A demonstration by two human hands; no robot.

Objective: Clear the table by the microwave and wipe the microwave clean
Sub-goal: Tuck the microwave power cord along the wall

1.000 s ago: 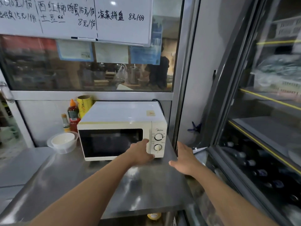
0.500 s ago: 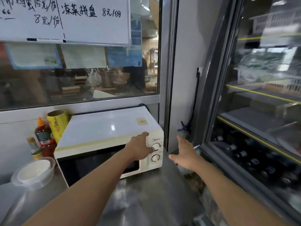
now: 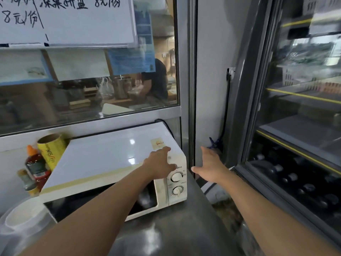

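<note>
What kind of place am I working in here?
Most likely a small eatery's serving area: a whiteboard with handwritten dish prices hangs above a kitchen window, a microwave sits on a steel table, and a glass-door fridge holds bottles.

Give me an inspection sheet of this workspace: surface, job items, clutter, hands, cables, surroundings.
Surface: steel table, shiny, bare in front of the microwave.
Job's things: cream microwave, door closed, two dials at its right; no cloth seen.
Clutter: left of the microwave, yellow roll, orange-capped sauce bottle, smaller bottle, lidded plastic bowl.
Hands: left hand rests on the microwave's top right front corner; right hand open, in the air beside it, holding nothing.
Cables: black cord behind the microwave; another down the wall.
Surroundings: whiteboard menu, kitchen window, glass-door cooler at right.
</note>
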